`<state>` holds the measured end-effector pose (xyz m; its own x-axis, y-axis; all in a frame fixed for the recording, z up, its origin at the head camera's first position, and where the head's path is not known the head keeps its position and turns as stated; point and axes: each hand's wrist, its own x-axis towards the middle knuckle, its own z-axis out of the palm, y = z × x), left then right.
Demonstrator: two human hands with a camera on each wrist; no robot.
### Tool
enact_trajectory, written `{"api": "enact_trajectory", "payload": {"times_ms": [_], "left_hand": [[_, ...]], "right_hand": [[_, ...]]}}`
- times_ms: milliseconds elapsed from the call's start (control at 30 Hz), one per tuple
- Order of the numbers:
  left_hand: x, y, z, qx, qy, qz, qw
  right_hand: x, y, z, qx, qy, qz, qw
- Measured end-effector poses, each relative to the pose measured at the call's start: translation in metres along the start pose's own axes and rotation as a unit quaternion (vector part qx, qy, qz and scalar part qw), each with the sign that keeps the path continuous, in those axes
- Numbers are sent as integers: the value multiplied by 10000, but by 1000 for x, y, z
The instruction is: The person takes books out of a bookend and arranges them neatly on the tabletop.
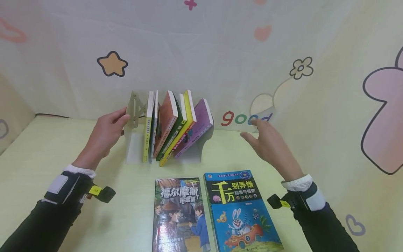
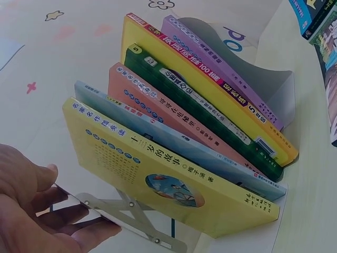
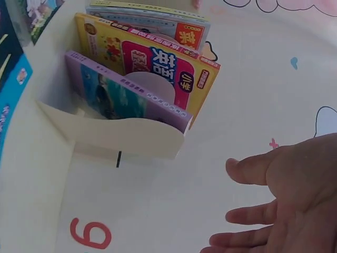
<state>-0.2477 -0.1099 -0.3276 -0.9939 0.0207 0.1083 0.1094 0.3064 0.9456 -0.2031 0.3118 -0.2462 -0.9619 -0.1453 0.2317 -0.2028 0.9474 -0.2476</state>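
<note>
A white book stand (image 1: 133, 154) with upright ends holds several books. My left hand (image 1: 105, 133) grips its left end panel, thumb on one side and fingers on the other, as the left wrist view shows. Nearest that hand stands a yellow book (image 2: 142, 163), then a thin light-blue book (image 2: 179, 145). A salmon book (image 1: 165, 122), a green book (image 2: 195, 105), a thicker yellow book (image 3: 147, 63) and a purple book (image 1: 196, 126) lean toward the stand's curved right end (image 3: 121, 137). My right hand (image 1: 272, 148) hovers to the right of the stand, fingers spread, holding nothing.
Two books lie flat in front of the stand: a comic-style book (image 1: 179, 217) and a blue book with a rabbit on its cover (image 1: 242, 213). Behind the pale table (image 1: 31, 182) hangs a printed cloth backdrop (image 1: 189, 45).
</note>
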Motion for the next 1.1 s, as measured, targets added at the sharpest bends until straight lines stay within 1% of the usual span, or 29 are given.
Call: {"api": "enact_trajectory", "payload": {"times_ms": [67, 167, 267, 367, 500, 600, 833, 933, 1100], "left_hand": [[0, 0, 0, 18, 23, -1, 10000], [0, 0, 1, 43, 56, 4, 10000], [0, -1, 1, 49, 74, -5, 10000], [0, -1, 2, 24, 76, -19, 10000], [1, -2, 3, 8, 66, -7, 10000], [1, -2, 3, 43, 80, -2, 10000], [1, -3, 3, 38, 102, -18, 9999], [0, -2, 3, 47, 115, 15, 9999], [0, -1, 3, 72, 123, 55, 9999]], "right_hand": [[9, -7, 1, 134, 25, -58, 9999], [25, -16, 9, 335, 128, -225, 9991], [42, -24, 22, 447, 214, -449, 9978], [56, -32, 37, 571, 158, -557, 9967], [69, -41, 56, 462, 55, -660, 9967], [74, -46, 69, 243, 140, -808, 9963], [77, -48, 91, -201, 592, -1121, 9917], [78, -49, 96, -358, 725, -1136, 9902], [79, -50, 102, -621, 798, -1072, 9891]]}}
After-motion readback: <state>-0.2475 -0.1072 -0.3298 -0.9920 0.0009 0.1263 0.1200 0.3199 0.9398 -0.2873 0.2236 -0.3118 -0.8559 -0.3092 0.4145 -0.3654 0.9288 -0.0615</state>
